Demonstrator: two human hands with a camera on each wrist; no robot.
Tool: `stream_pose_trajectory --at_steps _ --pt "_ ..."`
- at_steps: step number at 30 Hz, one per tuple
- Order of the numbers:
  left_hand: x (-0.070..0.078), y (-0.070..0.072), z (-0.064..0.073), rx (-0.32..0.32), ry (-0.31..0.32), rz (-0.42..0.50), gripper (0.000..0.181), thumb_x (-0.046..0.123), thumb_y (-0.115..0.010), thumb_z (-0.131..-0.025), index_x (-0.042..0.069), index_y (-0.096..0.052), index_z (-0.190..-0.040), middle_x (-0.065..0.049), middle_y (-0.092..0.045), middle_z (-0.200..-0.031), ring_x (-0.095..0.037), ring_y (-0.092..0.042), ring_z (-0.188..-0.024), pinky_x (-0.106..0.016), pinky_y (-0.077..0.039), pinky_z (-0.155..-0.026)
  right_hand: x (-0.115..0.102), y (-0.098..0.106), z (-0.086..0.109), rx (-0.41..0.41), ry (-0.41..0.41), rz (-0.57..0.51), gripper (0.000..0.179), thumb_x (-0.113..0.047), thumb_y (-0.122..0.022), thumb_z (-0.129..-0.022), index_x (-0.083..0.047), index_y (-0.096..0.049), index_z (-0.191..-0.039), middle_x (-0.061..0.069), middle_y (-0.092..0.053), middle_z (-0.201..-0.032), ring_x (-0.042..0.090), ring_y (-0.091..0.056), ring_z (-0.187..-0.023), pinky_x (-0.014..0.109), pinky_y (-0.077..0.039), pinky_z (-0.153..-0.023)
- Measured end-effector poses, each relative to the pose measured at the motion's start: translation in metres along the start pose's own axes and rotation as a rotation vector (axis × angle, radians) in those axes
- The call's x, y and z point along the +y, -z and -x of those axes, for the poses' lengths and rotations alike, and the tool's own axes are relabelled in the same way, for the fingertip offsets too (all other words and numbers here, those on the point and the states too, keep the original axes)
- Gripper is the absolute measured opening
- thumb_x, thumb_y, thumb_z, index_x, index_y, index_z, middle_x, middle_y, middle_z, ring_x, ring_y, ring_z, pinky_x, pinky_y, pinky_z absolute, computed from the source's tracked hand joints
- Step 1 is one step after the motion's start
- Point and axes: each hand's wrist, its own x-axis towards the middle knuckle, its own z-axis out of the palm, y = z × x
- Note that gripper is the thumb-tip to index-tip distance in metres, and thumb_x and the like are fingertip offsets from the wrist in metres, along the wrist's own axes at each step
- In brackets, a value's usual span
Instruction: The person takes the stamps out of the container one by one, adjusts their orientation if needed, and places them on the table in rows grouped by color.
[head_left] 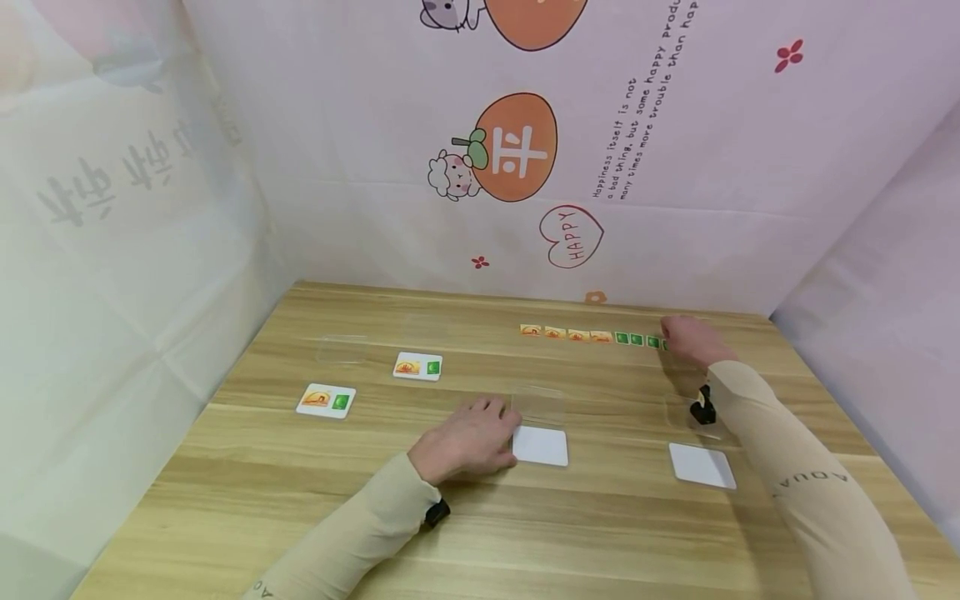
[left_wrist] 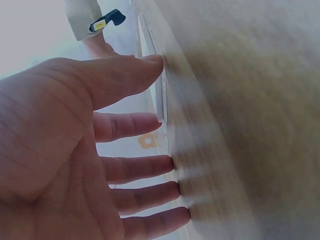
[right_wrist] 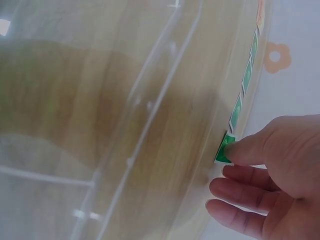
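Note:
My right hand (head_left: 694,341) is at the far right of the table, pinching a small green sticker (right_wrist: 224,148) by its end; the index finger behind it is partly hidden. That sticker is at the end of a row of green stickers (head_left: 637,340) and orange stickers (head_left: 577,335). Near the table's middle, my left hand (head_left: 476,437) rests with fairly straight fingers on the wood. Its thumb and index fingertip touch the left edge of a blank white card (head_left: 541,446). In the left wrist view that card (left_wrist: 160,97) appears edge-on.
Two white cards, a near one (head_left: 326,401) and a farther one (head_left: 417,367), each carry an orange and a green sticker. Another blank card (head_left: 702,465) lies below the right forearm. Clear plastic pieces (head_left: 342,349) lie behind the cards. Printed cloth (head_left: 375,167) hangs around the table.

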Motion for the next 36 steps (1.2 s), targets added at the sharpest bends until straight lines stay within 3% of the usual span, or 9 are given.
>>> stream_pose_trajectory --at_steps 28,36 --pt "0.0 -0.001 0.001 0.005 0.003 0.008 0.05 0.046 -0.059 -0.095 0.018 -0.051 -0.136 -0.007 -0.052 -0.137 -0.024 -0.05 -0.127 -0.041 -0.047 -0.1 0.009 -0.003 -0.004 0.015 -0.035 -0.047 0.016 -0.007 -0.046 -0.098 0.003 -0.057 -0.094 0.017 -0.062 -0.087 0.027 -0.056 -0.074 0.039 -0.047 -0.062" --pt "-0.001 0.002 0.002 -0.004 0.006 0.044 0.052 0.046 -0.06 -0.094 0.019 -0.051 -0.138 -0.008 -0.051 -0.14 -0.027 -0.048 -0.131 -0.044 -0.044 -0.105 0.013 -0.001 -0.002 0.036 -0.027 -0.087 0.02 -0.01 -0.045 -0.1 0.003 -0.055 -0.091 0.015 -0.058 -0.081 0.025 -0.05 -0.07 0.036 -0.041 -0.059"
